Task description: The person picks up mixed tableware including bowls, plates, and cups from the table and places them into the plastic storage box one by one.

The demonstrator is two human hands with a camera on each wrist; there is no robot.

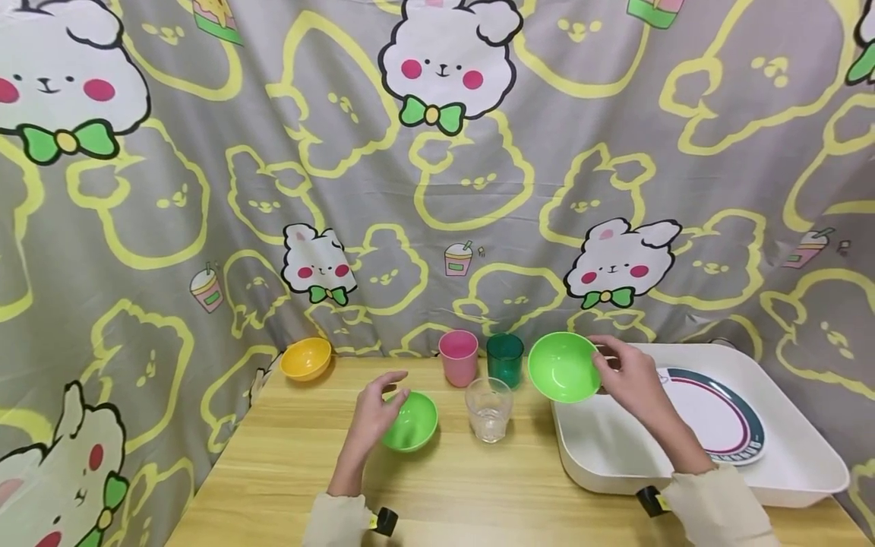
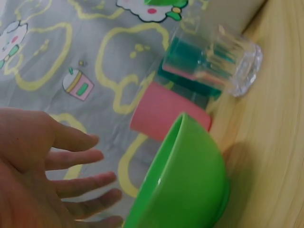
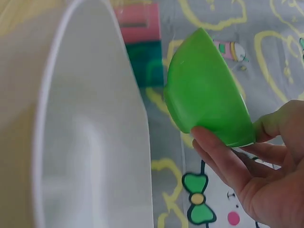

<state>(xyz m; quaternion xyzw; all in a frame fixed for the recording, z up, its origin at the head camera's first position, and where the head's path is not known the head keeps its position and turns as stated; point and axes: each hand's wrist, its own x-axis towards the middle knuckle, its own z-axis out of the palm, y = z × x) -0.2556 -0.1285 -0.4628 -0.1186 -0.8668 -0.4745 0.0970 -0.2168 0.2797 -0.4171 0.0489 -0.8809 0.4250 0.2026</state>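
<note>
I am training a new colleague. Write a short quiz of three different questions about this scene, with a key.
1. True or false: the right hand holds a green bowl tilted above the white tray.
2. Which cup stands nearest the person: A pink cup, B dark green cup, C clear glass?
3. Fill in: the left hand, fingers straight, is at the second green ____.

Key: 1 true; 2 C; 3 bowl.

- A grey cloth backdrop (image 1: 519, 190) hangs behind and wraps around both sides, printed with yellow bunny outlines, white bunnies wearing green bows, and small drink cups.
- A light wooden surface (image 1: 478, 494) with visible grain sits in front of it.
- Lighting is soft and even.
</note>
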